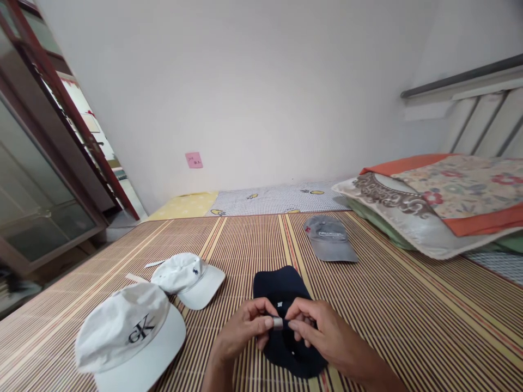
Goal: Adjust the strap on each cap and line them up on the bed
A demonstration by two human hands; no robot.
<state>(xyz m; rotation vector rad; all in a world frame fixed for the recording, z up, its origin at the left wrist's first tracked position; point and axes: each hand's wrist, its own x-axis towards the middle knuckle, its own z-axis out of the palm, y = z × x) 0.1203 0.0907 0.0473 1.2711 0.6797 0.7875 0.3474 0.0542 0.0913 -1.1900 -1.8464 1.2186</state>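
A navy baseball cap (pixel 281 283) lies upside down on the bamboo mat, its hollow side facing up and its brim pointing away from me. Over its opening, my left hand (pixel 255 325) pinches a small pale grey strip (pixel 278 323), possibly a label or a buckle, between thumb and forefinger. Just right of that strip, my right hand (pixel 308 322) has thumb and fingertips pressed together. What lies between those fingertips is too small to make out. A tiny white tag (pixel 280 304) shows inside the cap, while both hands cover much of its middle.
Left of me lie a white cap (pixel 122 332) with a black "CK" mark and a smaller white cap (pixel 188 275). Farther back on the bamboo mat (pixel 245 239) sits a grey cap (pixel 329 237). Folded bedding (pixel 445 201) is piled at the right, before a white wall.
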